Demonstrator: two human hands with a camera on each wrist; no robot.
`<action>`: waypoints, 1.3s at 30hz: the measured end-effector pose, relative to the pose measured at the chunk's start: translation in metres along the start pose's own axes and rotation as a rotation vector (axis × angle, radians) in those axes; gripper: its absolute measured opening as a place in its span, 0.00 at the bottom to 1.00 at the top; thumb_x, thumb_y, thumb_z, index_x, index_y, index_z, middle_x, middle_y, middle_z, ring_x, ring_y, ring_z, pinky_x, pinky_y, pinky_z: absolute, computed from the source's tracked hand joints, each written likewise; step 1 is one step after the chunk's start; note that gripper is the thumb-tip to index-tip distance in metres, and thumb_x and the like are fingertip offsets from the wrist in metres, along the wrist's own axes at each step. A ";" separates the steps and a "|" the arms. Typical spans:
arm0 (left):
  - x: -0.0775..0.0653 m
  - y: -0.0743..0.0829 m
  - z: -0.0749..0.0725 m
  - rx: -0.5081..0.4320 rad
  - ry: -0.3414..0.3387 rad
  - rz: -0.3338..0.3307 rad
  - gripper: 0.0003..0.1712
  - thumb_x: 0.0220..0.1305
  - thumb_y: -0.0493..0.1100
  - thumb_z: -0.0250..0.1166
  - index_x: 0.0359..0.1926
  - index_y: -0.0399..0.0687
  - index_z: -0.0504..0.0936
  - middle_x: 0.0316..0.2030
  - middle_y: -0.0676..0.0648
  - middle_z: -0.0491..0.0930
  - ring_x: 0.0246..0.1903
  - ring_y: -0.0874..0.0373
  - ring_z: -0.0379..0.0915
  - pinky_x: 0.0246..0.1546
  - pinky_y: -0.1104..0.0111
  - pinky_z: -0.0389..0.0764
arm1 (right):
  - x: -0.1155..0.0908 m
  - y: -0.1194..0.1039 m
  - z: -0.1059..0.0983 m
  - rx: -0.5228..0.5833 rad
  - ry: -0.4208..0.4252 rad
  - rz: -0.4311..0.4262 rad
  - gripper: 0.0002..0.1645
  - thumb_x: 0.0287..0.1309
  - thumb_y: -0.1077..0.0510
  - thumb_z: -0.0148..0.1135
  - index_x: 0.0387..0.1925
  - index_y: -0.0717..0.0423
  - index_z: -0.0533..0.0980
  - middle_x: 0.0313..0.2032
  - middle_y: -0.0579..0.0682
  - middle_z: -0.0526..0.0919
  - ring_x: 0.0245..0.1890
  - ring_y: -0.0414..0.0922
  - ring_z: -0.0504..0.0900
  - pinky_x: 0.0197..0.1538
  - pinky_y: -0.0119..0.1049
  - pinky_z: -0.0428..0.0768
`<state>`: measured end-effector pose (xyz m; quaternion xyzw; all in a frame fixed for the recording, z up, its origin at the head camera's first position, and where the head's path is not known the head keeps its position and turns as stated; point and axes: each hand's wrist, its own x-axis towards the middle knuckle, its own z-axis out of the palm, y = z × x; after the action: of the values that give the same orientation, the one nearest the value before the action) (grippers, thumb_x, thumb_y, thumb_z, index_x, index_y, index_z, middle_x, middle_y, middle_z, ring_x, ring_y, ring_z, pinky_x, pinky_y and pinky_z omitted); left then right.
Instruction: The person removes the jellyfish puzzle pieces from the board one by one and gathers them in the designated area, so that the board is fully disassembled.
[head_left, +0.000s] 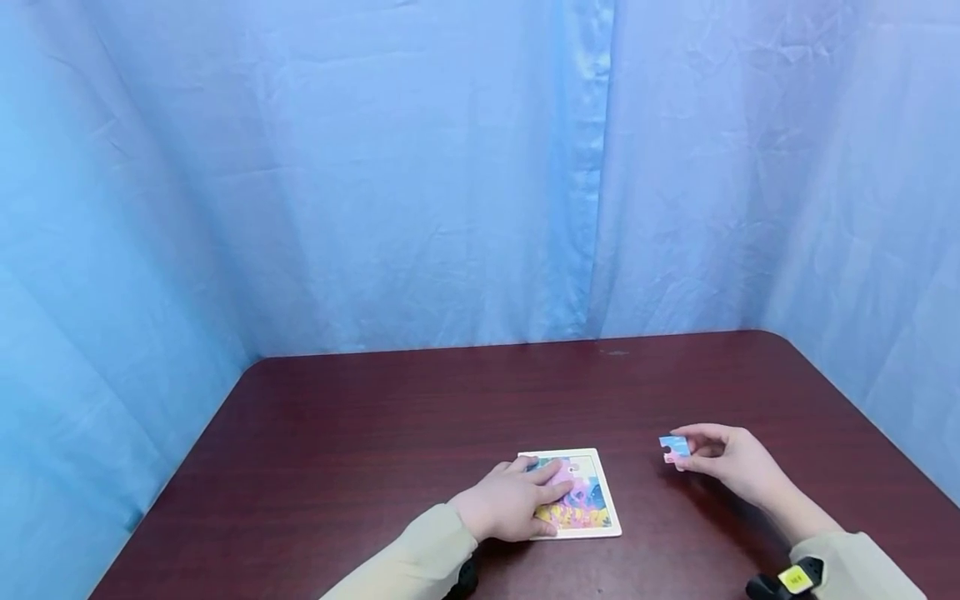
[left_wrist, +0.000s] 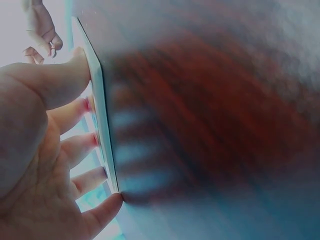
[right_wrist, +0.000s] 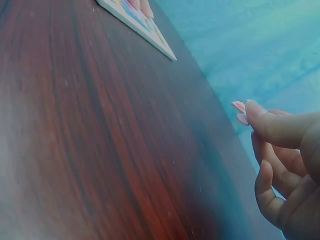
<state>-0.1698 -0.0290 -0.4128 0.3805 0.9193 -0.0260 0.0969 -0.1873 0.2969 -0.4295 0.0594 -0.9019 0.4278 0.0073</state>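
Observation:
A jigsaw puzzle (head_left: 590, 504) with a colourful pink, blue and yellow picture lies in a white frame (head_left: 611, 497) on the table. Spread across its left side, my left hand (head_left: 504, 502) rests with fingers extended over the picture. A pale patch shows in the upper right of the picture. Off to the right, my right hand (head_left: 731, 461) pinches a blue and pink puzzle piece (head_left: 672, 448) between thumb and fingers, above the table and apart from the frame. The right wrist view shows the piece (right_wrist: 241, 118) edge-on at the thumb tip.
The dark red-brown table (head_left: 375, 417) has rounded far corners. Blue curtains (head_left: 420, 183) hang behind it and along both sides. A black strap with a yellow label (head_left: 795, 578) sits at the right wrist.

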 end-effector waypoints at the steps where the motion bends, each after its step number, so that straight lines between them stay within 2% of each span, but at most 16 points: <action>1: 0.000 0.000 0.000 0.004 0.000 0.001 0.36 0.61 0.62 0.59 0.69 0.73 0.60 0.71 0.60 0.55 0.68 0.54 0.56 0.61 0.63 0.65 | 0.000 0.002 -0.001 -0.003 -0.001 0.001 0.28 0.46 0.56 0.73 0.49 0.66 0.78 0.30 0.50 0.79 0.25 0.33 0.78 0.29 0.28 0.76; 13: 0.002 0.001 0.003 0.002 -0.012 -0.001 0.36 0.61 0.62 0.59 0.70 0.73 0.59 0.72 0.60 0.54 0.68 0.54 0.55 0.61 0.62 0.64 | -0.004 0.016 -0.017 -0.058 -0.005 0.008 0.29 0.48 0.54 0.72 0.50 0.66 0.77 0.30 0.47 0.79 0.26 0.33 0.77 0.30 0.28 0.77; 26: 0.001 0.000 0.000 0.002 -0.012 -0.010 0.36 0.61 0.62 0.60 0.69 0.73 0.60 0.72 0.60 0.54 0.68 0.54 0.55 0.61 0.62 0.64 | -0.002 0.033 -0.025 -0.084 -0.047 -0.113 0.21 0.46 0.63 0.71 0.43 0.68 0.78 0.26 0.39 0.76 0.23 0.33 0.75 0.26 0.27 0.73; 39: 0.001 -0.001 0.003 -0.005 0.003 -0.007 0.36 0.61 0.62 0.60 0.69 0.74 0.60 0.71 0.60 0.55 0.68 0.54 0.55 0.61 0.62 0.64 | -0.003 0.034 -0.028 -0.188 -0.070 -0.055 0.23 0.45 0.60 0.72 0.45 0.64 0.79 0.28 0.44 0.77 0.24 0.31 0.73 0.28 0.28 0.72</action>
<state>-0.1707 -0.0290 -0.4163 0.3770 0.9209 -0.0233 0.0963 -0.1891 0.3406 -0.4384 0.0978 -0.9358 0.3386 -0.0068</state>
